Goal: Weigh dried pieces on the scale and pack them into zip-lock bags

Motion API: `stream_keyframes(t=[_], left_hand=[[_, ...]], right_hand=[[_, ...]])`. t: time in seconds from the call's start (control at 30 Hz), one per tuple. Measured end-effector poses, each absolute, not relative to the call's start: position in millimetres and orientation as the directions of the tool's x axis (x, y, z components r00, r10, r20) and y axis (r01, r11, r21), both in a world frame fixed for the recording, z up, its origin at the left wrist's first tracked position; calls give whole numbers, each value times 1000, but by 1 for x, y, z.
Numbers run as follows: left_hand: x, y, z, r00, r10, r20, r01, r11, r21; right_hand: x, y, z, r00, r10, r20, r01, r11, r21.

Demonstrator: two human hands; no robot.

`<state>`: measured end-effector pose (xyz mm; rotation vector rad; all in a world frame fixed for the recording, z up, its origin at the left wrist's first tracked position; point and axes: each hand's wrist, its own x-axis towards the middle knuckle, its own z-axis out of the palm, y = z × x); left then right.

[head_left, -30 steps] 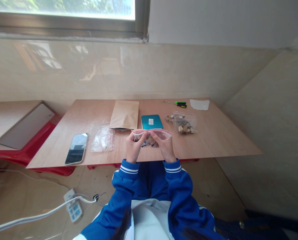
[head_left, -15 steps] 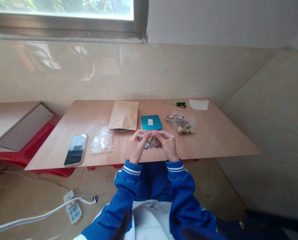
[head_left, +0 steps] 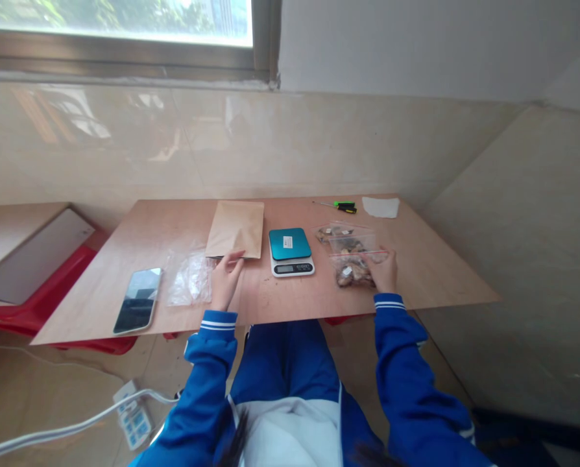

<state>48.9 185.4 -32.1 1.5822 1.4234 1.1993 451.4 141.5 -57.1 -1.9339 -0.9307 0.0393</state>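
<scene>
My right hand (head_left: 385, 271) holds a clear zip bag (head_left: 352, 270) with a red seal strip, filled with small brown and pale pieces, down on the wooden table (head_left: 440, 275) to the right of a teal kitchen scale (head_left: 290, 250). Two more filled bags (head_left: 344, 236) lie just behind it. My left hand (head_left: 224, 280) lies on the table with its fingertips touching the near edge of a brown paper envelope (head_left: 235, 227), gripping nothing. A pile of empty clear bags (head_left: 189, 279) sits just left of that hand.
A phone (head_left: 138, 299) lies face up near the table's front left edge. At the back right are a green-handled screwdriver (head_left: 344, 205) and a white sheet (head_left: 381, 207). A red stool with boards (head_left: 32, 272) stands left; a power strip (head_left: 133, 415) lies on the floor.
Both hands held the filled bag together at the table's front middle. Now they are apart: the right has carried the bag to the right, the left has moved to the envelope.
</scene>
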Motion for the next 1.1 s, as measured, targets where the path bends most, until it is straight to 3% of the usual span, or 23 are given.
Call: stream_keyframes(t=[0.1, 0.17, 0.23, 0.3, 0.37, 0.53, 0.67, 0.73, 0.8, 0.83, 0.9, 0.97, 1.03, 1.1], left_hand=[[27, 210, -43, 30, 945, 325, 613, -274, 741], [17, 224, -48, 78, 948, 309, 742, -262, 617], [11, 236, -51, 114, 965, 236, 840, -221, 497], [7, 246, -51, 141, 974, 177, 886, -204, 417], [4, 253, -51, 172, 972, 162, 894, -223, 389], [-3, 262, -45, 228, 957, 181, 884, -281, 373], [-3, 262, -32, 216, 951, 221, 883, -287, 372], [0, 258, -22, 191, 946, 262, 892, -279, 356], [6, 253, -9, 163, 930, 330, 903, -275, 329], [9, 249, -1, 153, 916, 371, 906, -280, 317], [18, 242, 14, 147, 884, 444, 901, -305, 309], [25, 234, 29, 143, 859, 492, 885, -334, 325], [32, 228, 41, 128, 857, 499, 879, -331, 342], [36, 224, 50, 80, 878, 472, 894, -273, 355]], right_hand=[[451, 136, -64, 703, 522, 483, 682, -303, -666], [436, 127, -70, 641, 503, 580, 761, -321, -563], [417, 116, -79, 532, 590, 608, 843, -303, -444], [399, 110, -93, 455, 702, 548, 885, -288, -366], [389, 112, -107, 446, 761, 471, 890, -320, -326], [398, 144, -119, 496, 795, 349, 861, -397, -319], [407, 169, -102, 494, 829, 262, 849, -395, -351], [398, 174, -84, 501, 816, 288, 840, -380, -387], [374, 173, -58, 438, 813, 383, 854, -244, -459], [357, 172, -43, 356, 821, 446, 857, -97, -506], [317, 168, -11, 49, 846, 532, 751, 320, -578], [273, 165, 18, -230, 800, 554, 571, 572, -589], [235, 164, 38, -402, 741, 538, 522, 669, -530], [208, 165, 49, -469, 765, 441, 635, 639, -434]])
